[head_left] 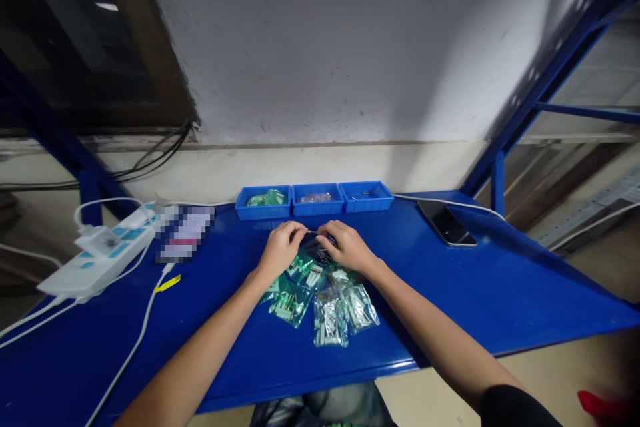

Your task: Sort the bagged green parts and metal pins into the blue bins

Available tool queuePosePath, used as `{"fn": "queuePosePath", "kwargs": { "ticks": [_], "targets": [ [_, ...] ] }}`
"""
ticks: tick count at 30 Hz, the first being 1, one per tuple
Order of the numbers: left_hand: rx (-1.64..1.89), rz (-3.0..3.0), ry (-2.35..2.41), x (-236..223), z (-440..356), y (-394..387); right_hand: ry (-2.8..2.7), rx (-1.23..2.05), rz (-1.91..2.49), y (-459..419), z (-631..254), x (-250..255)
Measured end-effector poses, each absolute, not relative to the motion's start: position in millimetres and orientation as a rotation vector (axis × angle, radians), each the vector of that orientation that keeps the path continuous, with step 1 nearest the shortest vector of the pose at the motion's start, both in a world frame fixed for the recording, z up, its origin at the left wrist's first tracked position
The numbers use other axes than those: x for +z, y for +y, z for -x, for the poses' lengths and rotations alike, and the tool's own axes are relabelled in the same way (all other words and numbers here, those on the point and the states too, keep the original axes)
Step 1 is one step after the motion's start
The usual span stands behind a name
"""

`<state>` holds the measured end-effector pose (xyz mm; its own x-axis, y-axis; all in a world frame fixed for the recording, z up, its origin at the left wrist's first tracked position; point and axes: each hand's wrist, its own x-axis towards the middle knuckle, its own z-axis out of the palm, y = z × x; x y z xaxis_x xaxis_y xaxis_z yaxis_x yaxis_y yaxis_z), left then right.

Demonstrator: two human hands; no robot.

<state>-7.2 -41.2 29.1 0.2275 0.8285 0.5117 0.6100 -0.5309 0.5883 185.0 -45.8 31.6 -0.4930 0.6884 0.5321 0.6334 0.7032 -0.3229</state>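
My left hand (281, 248) and my right hand (346, 244) meet above the middle of the blue table. Both are closed in a pinch on the ends of a thin, pale rod (313, 232), held roughly level between them. Its exact kind is too small to make out. Under and in front of the hands lie several small clear plastic bags (330, 321) with white pieces inside, some of them looking green (290, 307). A few thin pins (324, 255) show beneath my right fingers, partly hidden by them.
Three blue bins stand along the back: the left bin (263, 215) with green-looking bags, the middle bin (318, 208) with clear bags, the right bin (367, 205) with thin pieces. Left are a power strip (110, 260), a phone (186, 233) and a cable (145, 320); right, a dark phone (447, 223).
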Motion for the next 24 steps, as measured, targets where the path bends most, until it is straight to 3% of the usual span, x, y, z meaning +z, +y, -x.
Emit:
{"fn": "queuePosePath", "kwargs": {
  "ticks": [16,24],
  "targets": [
    [1.188,-2.222,1.231,31.8,3.1,-49.4,-2.206,0.077,0.991,-47.0,-183.3,33.8],
    [1.031,-2.176,1.288,33.5,0.0,-51.4,-2.179,-0.204,1.058,-48.9,-189.2,44.7]
  ]
}}
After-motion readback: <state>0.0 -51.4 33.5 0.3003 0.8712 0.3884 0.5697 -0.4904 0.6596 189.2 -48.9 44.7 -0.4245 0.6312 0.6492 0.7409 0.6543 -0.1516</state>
